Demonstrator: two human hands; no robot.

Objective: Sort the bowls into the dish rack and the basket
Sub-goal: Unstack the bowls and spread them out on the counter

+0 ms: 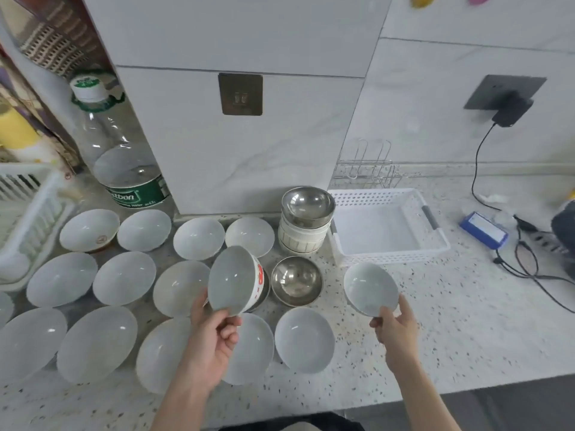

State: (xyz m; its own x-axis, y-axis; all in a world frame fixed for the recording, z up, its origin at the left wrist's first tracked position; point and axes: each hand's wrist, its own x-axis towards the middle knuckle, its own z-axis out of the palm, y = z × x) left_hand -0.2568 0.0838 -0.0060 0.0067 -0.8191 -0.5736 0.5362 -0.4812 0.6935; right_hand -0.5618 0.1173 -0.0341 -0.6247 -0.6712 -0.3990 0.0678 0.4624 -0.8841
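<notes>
Bowls in both hands: left hand pinches the red-patterned white bowl, right hand the plain white bowl; lower it flat into the white perforated basket.

Speckled countertop under bowls, basket.

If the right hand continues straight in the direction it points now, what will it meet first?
Probably the white basket. The right hand, gripping a white bowl, points up and slightly left toward the basket's near wall. Depth is unclear, so the bowl may pass over the rim.
</notes>
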